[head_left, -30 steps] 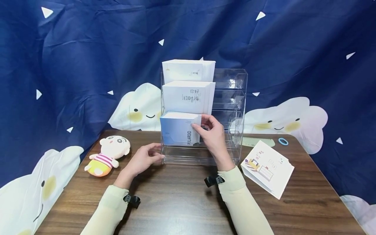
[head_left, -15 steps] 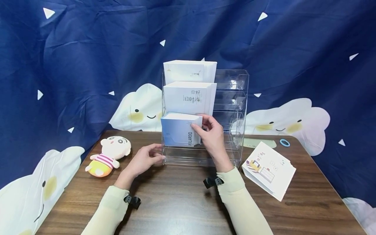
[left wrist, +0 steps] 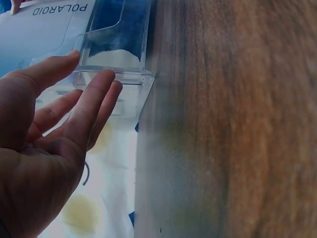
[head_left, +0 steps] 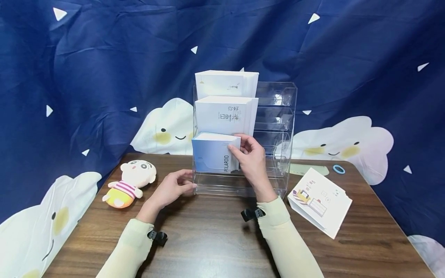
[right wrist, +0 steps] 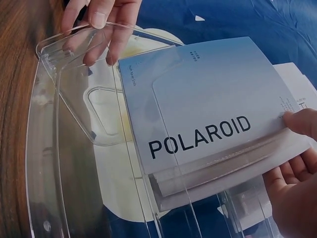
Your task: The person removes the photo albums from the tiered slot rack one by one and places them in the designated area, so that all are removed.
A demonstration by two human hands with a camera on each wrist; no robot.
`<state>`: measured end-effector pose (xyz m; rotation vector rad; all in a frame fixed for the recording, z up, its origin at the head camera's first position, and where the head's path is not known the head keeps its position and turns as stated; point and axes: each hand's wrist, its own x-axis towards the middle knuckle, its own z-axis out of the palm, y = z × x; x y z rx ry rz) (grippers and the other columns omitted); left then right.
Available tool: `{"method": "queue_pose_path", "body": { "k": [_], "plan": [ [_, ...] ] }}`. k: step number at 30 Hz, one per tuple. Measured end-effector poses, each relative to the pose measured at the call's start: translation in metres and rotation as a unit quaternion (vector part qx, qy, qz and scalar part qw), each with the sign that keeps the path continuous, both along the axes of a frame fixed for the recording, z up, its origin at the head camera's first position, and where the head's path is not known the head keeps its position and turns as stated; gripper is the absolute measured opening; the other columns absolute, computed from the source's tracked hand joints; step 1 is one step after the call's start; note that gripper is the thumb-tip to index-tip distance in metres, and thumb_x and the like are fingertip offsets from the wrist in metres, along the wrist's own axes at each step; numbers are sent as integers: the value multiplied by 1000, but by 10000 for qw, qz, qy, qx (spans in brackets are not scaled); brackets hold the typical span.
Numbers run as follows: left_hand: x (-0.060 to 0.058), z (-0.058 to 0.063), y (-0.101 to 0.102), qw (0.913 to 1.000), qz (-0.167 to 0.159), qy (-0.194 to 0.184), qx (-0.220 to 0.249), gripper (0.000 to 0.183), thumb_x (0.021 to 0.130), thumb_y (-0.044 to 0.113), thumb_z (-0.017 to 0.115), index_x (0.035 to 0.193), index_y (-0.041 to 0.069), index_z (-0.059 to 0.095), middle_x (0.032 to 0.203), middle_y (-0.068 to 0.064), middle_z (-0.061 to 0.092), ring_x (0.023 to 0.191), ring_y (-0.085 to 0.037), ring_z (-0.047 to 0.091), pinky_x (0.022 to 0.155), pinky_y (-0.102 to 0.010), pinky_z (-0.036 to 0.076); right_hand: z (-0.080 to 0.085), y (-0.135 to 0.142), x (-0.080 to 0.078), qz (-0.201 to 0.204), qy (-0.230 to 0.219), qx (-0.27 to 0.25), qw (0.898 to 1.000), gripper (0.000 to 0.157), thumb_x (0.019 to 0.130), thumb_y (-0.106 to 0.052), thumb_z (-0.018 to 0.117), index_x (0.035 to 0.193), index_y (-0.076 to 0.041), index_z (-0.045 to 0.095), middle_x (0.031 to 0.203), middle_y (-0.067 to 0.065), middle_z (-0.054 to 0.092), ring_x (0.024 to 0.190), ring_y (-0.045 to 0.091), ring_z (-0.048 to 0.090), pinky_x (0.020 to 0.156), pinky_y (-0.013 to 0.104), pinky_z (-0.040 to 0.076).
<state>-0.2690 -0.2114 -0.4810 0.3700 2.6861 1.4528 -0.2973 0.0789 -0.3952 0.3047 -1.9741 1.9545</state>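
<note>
A blue and white photo album (head_left: pixel 212 153) lettered POLAROID stands in a low front tier of the clear acrylic rack (head_left: pixel 240 189). My right hand (head_left: pixel 253 156) pinches its right edge, thumb on the cover and fingers behind; the right wrist view shows this hand (right wrist: pixel 297 173) at the corner and the page edges below. My left hand (head_left: pixel 174 187) holds the rack's lower left front corner. In the left wrist view this hand (left wrist: pixel 54 134) has its thumb at the front edge and its fingers along the outer side. Two white albums, one with large lettering (head_left: pixel 222 114), fill higher tiers.
A plush doll (head_left: pixel 130 183) lies left of the rack on the wooden table (head_left: pixel 208 239). To the right lie another white album (head_left: pixel 321 200), a pale green ruler (head_left: pixel 309 169) and a blue ring (head_left: pixel 338 169). A blue curtain (head_left: pixel 121 46) hangs close behind.
The head view has shifted slightly, so everything sits a little further right in it. Both hands keep their places at the album and the rack corner.
</note>
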Motion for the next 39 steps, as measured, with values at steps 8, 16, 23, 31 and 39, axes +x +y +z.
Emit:
{"method": "queue_pose_path", "body": {
  "k": [8, 16, 23, 31, 39],
  "plan": [
    [0, -1, 0, 10000, 17, -59, 21, 57, 101, 22, 85, 151, 1, 65, 139, -19, 78, 117, -28, 80, 99, -37, 63, -3, 2, -1, 135, 96, -260, 9995, 35, 95, 5, 84, 129, 6, 74, 115, 23, 77, 95, 5, 73, 87, 16, 62],
    [1, 1, 1, 10000, 7, -16, 57, 57, 101, 21, 85, 151, 2, 65, 139, -19, 78, 117, -29, 81, 98, -37, 63, -3, 6, -2, 121, 47, -349, 9993, 35, 95, 6, 84, 127, 6, 74, 114, 18, 78, 96, 4, 74, 88, 18, 63],
    [0, 1, 0, 10000, 12, -10, 44, 57, 101, 22, 85, 150, 2, 65, 138, -19, 78, 116, -29, 81, 96, -35, 62, -1, 8, 0, 38, 33, -414, 9991, 37, 94, 7, 85, 129, 7, 73, 114, 12, 77, 98, 4, 73, 90, 16, 62],
    [1, -1, -2, 10000, 52, -23, -54, 58, 101, 23, 86, 151, 2, 65, 139, -19, 78, 117, -28, 81, 99, -39, 63, 2, 8, 3, 71, -6, -377, 9993, 37, 95, 7, 84, 130, 7, 73, 120, 21, 78, 100, 3, 75, 92, 17, 63],
    [0, 0, 0, 10000, 13, -38, -23, 57, 102, 23, 85, 150, 2, 65, 139, -19, 78, 118, -29, 80, 98, -38, 63, 3, 10, 3, 45, 86, -394, 9992, 37, 95, 7, 83, 130, 6, 72, 117, 14, 77, 100, 4, 74, 91, 17, 63]
  ]
}}
